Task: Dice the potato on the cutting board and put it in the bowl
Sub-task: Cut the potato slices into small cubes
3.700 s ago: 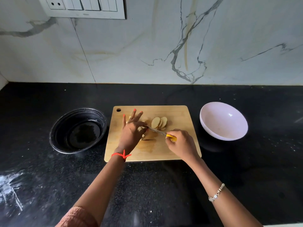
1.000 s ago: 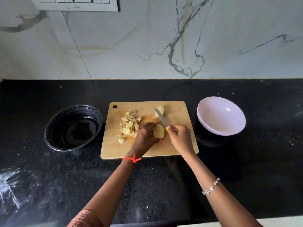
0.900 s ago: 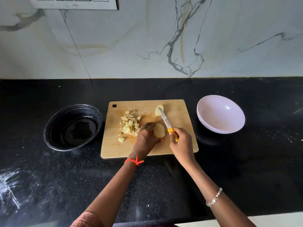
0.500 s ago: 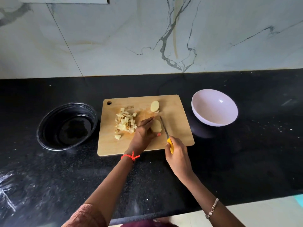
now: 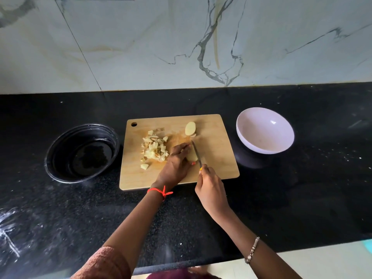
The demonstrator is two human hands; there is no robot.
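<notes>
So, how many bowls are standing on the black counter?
2. A round black bowl stands left of the rectangular wooden cutting board, and a round pale pink bowl stands right of it. Both show fully; none seems hidden.

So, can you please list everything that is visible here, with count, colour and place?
board: 1, light wood, middle of counter
dice: one pile, pale yellow, left part of board
slices: about 2, pale yellow, far part of board
potato piece: 1, pale yellow, under left hand
knife: 1, yellow handle, blade beside potato piece
white bowl: 1, right of board
black bowl: 1, left of board
counter: 1, black
wall: 1, white marble, behind counter
thread: 1, red, left wrist
bracelet: 1, silver, right wrist
left hand: 1, holds potato piece
right hand: 1, grips knife
</notes>
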